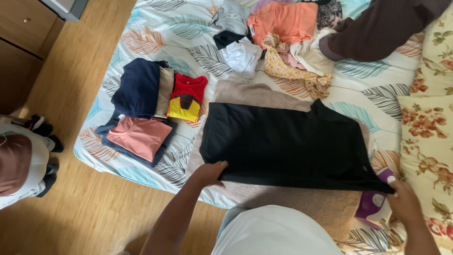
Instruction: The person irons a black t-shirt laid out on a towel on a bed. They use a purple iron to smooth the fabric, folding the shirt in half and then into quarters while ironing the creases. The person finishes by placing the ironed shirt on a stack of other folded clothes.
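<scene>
I have a black garment point(288, 144) spread flat in front of me on a beige towel point(264, 94) that covers part of the leaf-patterned bedsheet point(155, 28). My left hand point(210, 172) pinches the near left corner of the cloth, fingers curled closed over its edge, thumb on top. My right hand point(405, 203) grips the near right corner, fingers closed on the hem, just beside a purple iron point(373, 205) that lies at the towel's right end. The garment's long axis runs left to right across my body, from one hand to the other, and its body lies away from my fingers, toward the far side of the bed. Both hands sit on the near edge, so neither is closer to the cloth than the other; the left is nearer the folded stack, the right nearer the floral pillows point(427, 127). To the left of the towel lie folded clothes: a navy piece point(137, 87), a pink one point(139, 137) and a red and yellow shirt point(186, 97). Beyond the garment, well apart from my hands, sits a loose heap of unfolded clothes point(278, 38), with an orange top among them.
</scene>
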